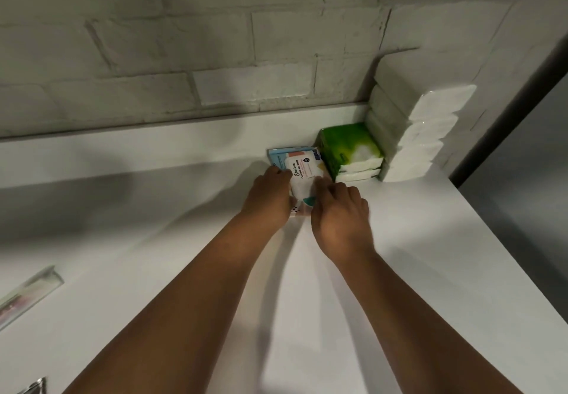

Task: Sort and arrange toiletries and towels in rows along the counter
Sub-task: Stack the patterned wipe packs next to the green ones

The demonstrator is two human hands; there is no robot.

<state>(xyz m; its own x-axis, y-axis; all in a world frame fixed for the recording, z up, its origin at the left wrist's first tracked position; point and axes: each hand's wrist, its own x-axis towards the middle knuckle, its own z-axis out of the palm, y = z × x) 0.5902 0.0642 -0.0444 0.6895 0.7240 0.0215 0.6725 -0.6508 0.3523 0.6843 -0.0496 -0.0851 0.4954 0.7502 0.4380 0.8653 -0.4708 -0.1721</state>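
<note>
Two hands set a wet wipes pack in the row by the wall.

The white counter [399, 240] holds a tall stack of white tissue packs [412, 135], then a green tissue pack [347, 144], then the wet wipes pack [302, 175]. It looks soft, light and a bit slippery, so hold its two sides. The left hand [270, 196] and right hand [338, 212] curl their fingers on its edges. Its near end is hidden, and so is the blue pack [276, 155] under it.

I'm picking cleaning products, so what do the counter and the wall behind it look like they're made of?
The counter looks like a smooth, matte white solid surface or laminate: even colour, soft shadows and no visible seams or grain. The wall looks like brick or block painted off-white, with raised mortar lines and a rough, uneven face.
</note>
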